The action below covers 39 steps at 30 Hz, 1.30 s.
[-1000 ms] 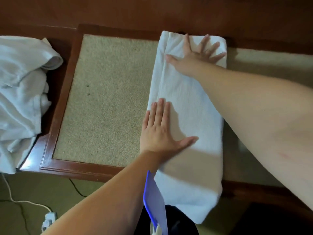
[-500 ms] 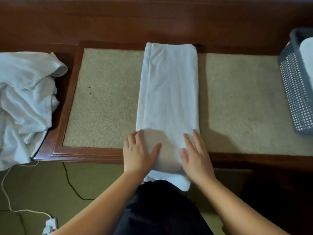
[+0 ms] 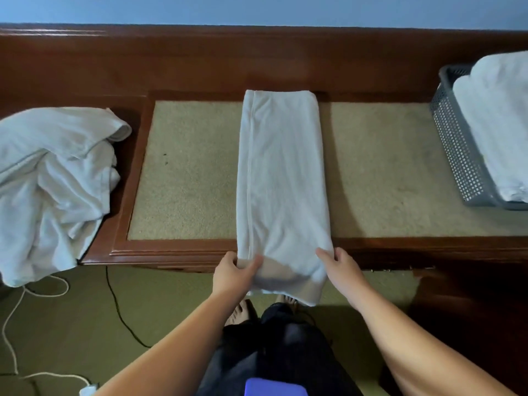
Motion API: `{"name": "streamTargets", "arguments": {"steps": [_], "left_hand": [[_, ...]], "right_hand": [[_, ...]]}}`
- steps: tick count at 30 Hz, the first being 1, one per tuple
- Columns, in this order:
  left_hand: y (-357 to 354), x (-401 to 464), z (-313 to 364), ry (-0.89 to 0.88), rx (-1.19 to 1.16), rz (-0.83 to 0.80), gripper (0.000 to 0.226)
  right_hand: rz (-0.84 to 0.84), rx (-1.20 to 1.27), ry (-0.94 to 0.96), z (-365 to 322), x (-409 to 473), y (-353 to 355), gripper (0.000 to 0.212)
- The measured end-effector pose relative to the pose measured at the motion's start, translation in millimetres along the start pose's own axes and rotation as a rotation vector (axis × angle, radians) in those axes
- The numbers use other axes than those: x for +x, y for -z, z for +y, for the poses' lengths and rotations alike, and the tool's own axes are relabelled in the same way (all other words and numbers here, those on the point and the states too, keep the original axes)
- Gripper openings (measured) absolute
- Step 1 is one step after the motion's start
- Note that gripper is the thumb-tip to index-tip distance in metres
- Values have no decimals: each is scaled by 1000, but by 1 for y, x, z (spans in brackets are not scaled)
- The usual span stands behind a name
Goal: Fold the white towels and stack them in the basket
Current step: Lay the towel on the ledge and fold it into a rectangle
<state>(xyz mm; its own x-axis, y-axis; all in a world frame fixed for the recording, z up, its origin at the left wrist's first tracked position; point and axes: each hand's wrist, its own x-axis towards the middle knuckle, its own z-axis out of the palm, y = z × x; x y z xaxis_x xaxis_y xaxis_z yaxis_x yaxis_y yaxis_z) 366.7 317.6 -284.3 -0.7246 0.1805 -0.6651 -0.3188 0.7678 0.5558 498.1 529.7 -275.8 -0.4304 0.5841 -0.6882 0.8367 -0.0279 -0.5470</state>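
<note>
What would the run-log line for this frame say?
stage: mid-fold | left hand: grips towel strip near end | right hand: grips same | basket: holds folded towels | pile: unfolded

The folded towel (image 3: pixel 281 178) lies lengthwise across the middle of the tabletop (image 3: pixel 185 172), its near end hanging over the tabletop's front edge. At that near end, the left hand (image 3: pixel 233 272) takes a grip on the towel's left corner and the right hand (image 3: pixel 341 271) on its right corner. Left of the folded towel, a heap of loose towels (image 3: pixel 54 184) spills over the tabletop's left end. Right of the folded towel, the basket (image 3: pixel 457 144) stands on the tabletop with stacked towels (image 3: pixel 497 121) in it. Below the heap, cables (image 3: pixel 120 310) lie on the floor (image 3: pixel 71 324).
</note>
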Motion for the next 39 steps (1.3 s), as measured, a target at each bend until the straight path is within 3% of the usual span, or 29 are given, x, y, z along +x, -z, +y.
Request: {"name": "streamTargets", "arguments": {"steps": [3,8,13,17,20,23,26,29,32,35,38,39], "left_hand": [[12,-11,8,-3,-80,-73,42],[35,-20,14,97,-165,-243,55],[48,-46,14,136,-270,-415,29],[59,-59,19,129,-461,-488,28],[74,-66,35,45,-535,-418,41],[91,-67,54,-58,-582,-426,54],[108,-69,81,-161,-489,-514,28],[127,-57,100,-131,-712,-654,48],[143,-45,116,-281,-768,-859,72],[142,-32,131,-521,-458,-728,67],[140,-18,151,-608,-270,-463,36],[139,-12,157,-616,-270,-422,30]], "right_hand": [[-62,126,-26,0,-11,5,37],[-199,220,-65,-10,-34,23,28],[-276,295,-126,-15,-57,32,30],[-166,379,-99,-19,-66,41,66],[-65,463,37,-37,-81,56,88],[-33,474,224,-52,-87,70,72],[-176,588,245,-70,-86,84,23],[-268,847,187,-83,-80,98,38],[-358,972,258,-99,-69,111,56],[-334,845,390,-122,-54,118,61],[-276,789,475,-147,-35,120,41],[-274,793,480,-154,-29,122,48]]}}
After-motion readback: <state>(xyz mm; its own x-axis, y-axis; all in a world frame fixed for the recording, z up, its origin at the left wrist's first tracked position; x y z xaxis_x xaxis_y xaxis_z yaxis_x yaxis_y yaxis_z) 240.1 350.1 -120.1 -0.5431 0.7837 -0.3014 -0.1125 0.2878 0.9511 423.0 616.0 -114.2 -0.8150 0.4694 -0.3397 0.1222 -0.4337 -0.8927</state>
